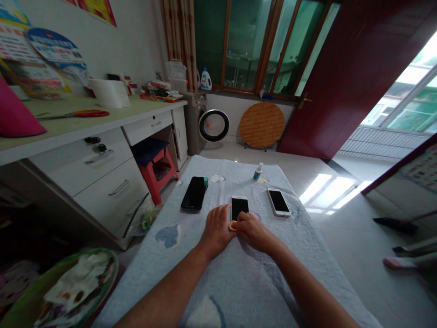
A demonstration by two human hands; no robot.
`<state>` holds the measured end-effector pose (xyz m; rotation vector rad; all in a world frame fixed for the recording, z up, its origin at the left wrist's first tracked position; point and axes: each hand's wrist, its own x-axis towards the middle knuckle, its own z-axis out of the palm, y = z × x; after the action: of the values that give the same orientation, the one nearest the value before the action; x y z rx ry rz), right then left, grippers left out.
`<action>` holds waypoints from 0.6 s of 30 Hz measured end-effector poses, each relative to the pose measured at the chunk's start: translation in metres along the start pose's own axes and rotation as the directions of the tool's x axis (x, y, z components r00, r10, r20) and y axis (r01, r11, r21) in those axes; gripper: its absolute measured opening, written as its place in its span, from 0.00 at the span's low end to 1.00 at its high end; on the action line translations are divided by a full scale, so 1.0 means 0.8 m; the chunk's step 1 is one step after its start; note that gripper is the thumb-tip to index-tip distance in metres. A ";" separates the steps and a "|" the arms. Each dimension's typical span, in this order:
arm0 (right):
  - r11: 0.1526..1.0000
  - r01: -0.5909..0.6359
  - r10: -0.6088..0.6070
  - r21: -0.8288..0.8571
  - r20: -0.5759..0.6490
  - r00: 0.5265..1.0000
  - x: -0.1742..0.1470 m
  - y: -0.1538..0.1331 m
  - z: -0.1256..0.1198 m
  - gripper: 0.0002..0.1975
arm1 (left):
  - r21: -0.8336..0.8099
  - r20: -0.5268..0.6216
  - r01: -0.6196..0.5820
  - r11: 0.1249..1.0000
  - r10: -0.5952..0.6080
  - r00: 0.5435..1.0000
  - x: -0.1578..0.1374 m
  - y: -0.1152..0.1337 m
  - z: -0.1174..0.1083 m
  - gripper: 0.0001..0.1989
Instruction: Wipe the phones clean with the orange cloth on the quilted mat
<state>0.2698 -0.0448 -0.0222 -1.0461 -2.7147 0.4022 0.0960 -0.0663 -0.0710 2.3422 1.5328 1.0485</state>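
A white smartphone with a dark screen lies in the middle of the cloth-covered table. My left hand grips it along its left edge, the thumb near the bottom end. Pinched in the fingers of my right hand is a small orange-yellow pad, pressed on the lower part of the screen; most of it is hidden. To the left lies a larger black smartphone. Another white smartphone lies to the right. Behind them stands a small spray bottle with a blue label.
A pale blue patterned cloth covers the table. At left are a desk with scissors, a red stool and a full waste basket. Behind are an open washing machine and a round wooden tabletop.
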 end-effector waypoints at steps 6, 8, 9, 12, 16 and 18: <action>0.991 0.036 -0.043 0.129 0.048 0.998 -0.006 0.002 -0.012 0.11 | 0.005 -0.010 0.000 1.000 0.000 1.000 -0.001 -0.002 0.002 0.37; 0.992 0.002 -0.005 0.126 0.025 1.000 -0.001 0.008 -0.012 0.10 | 0.015 -0.018 0.006 1.000 -0.005 1.000 -0.001 -0.001 0.000 0.37; 0.993 -0.028 0.029 0.114 -0.006 1.000 0.003 0.011 -0.010 0.10 | 0.023 -0.019 0.011 1.000 -0.011 1.000 -0.001 0.001 -0.002 0.36; 0.993 -0.099 0.104 0.062 -0.081 0.991 0.015 0.018 0.001 0.11 | 0.073 0.018 0.029 0.997 -0.030 0.999 0.000 0.009 -0.010 0.24; 0.994 -0.109 0.108 -0.015 -0.071 0.992 0.033 0.026 0.012 0.10 | 0.119 0.165 -0.071 0.990 0.051 0.985 0.002 0.022 -0.019 0.09; 0.992 -0.114 0.111 -0.048 -0.069 0.991 0.041 0.032 0.013 0.11 | 0.103 0.215 -0.136 0.985 0.111 0.970 0.003 0.024 -0.019 0.07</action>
<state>0.2587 -0.0062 -0.0372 -1.2082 -2.6293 0.3100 0.1013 -0.0769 -0.0498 2.5617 1.4231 0.7239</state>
